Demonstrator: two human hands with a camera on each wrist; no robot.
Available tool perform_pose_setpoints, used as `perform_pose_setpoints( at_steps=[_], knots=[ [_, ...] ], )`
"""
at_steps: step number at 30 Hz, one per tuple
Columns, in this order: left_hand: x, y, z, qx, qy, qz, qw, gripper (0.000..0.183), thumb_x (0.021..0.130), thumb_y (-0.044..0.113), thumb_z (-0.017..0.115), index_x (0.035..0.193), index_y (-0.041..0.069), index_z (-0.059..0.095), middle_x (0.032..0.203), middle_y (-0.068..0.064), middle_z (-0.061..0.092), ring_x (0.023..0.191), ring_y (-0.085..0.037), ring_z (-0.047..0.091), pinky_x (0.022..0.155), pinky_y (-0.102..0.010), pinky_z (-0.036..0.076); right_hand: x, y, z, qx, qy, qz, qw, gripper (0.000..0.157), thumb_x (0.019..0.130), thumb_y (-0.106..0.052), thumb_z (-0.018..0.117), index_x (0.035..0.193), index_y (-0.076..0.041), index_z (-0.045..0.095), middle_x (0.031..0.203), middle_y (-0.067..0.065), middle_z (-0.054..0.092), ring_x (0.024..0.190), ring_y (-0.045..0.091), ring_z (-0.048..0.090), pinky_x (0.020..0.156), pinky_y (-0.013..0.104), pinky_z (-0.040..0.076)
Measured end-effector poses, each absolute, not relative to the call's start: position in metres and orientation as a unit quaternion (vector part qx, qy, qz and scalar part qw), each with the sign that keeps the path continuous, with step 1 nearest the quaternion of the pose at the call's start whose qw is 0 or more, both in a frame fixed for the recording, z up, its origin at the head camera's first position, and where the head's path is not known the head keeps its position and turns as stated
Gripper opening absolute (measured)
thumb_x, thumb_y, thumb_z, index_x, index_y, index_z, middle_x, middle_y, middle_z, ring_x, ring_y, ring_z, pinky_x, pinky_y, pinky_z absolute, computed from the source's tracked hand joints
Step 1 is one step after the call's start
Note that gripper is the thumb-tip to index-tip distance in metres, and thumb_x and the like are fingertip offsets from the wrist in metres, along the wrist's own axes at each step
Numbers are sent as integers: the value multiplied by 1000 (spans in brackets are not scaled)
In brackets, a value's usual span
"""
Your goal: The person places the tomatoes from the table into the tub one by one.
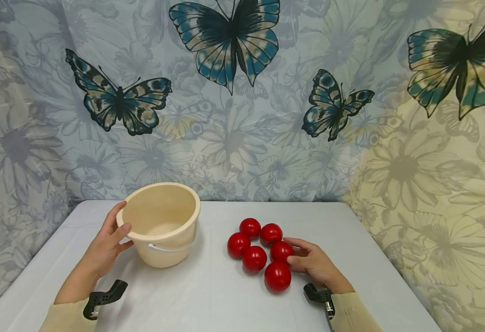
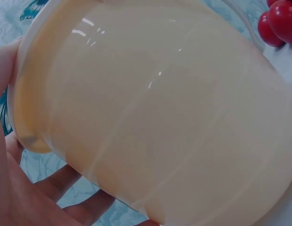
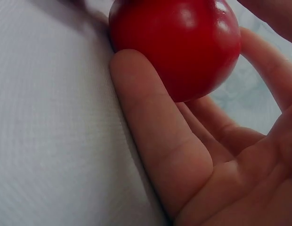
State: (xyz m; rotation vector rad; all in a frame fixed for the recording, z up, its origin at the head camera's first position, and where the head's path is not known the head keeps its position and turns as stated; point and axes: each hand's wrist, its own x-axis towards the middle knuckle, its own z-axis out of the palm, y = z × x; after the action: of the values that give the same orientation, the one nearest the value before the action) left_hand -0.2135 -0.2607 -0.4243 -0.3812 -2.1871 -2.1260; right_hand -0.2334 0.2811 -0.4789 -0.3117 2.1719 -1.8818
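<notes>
A cream bucket stands at the left of the table, its mouth facing up and a thin white handle hanging against its near side. My left hand grips its left rim, thumb over the front edge; from the left wrist, the bucket wall fills the view with fingers behind it. Several glossy red balls lie clustered right of centre. Thumb and fingers of my right hand curl round the rightmost red ball. In the right wrist view, that ball sits between the fingers, close to the cloth.
The other balls, such as the nearest one and the farthest one, lie close around the held one. A white cloth covers the table. Behind it hangs a butterfly-print curtain, which also runs along both sides.
</notes>
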Motion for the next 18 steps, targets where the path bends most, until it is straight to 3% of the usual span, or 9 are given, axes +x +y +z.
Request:
perform_pose_setpoints(
  at_steps=[3,8,15,18],
  knots=[
    [-214,-261,-425,-125,-710,-692,34,65,109,16,41,161,27,4,160,-22,4,132,-24,33,96,-58,40,-233,281,-478,-107,752,-639,123,59,90,-7,73,144,-1,50,135,27,52,110,33,60,83,45,56],
    [-213,-260,-425,-129,-708,-694,35,65,108,15,41,161,26,4,160,-23,4,131,-22,34,86,-34,46,-232,282,-479,-109,760,-629,119,60,89,-8,75,144,-2,51,135,27,52,112,34,59,83,43,56],
    [-214,-261,-425,-127,-709,-692,35,65,108,15,41,161,26,5,159,-22,4,130,-21,35,88,-37,46,-235,283,-483,-109,775,-613,110,59,88,-13,76,143,-7,54,134,24,54,111,34,59,81,42,56],
    [-215,-261,-425,-125,-709,-693,35,65,108,15,41,161,27,5,159,-22,4,130,-22,34,86,-33,47,-236,282,-483,-102,781,-608,105,58,88,-14,77,142,-8,56,133,23,55,108,33,60,80,42,57]
  ],
)
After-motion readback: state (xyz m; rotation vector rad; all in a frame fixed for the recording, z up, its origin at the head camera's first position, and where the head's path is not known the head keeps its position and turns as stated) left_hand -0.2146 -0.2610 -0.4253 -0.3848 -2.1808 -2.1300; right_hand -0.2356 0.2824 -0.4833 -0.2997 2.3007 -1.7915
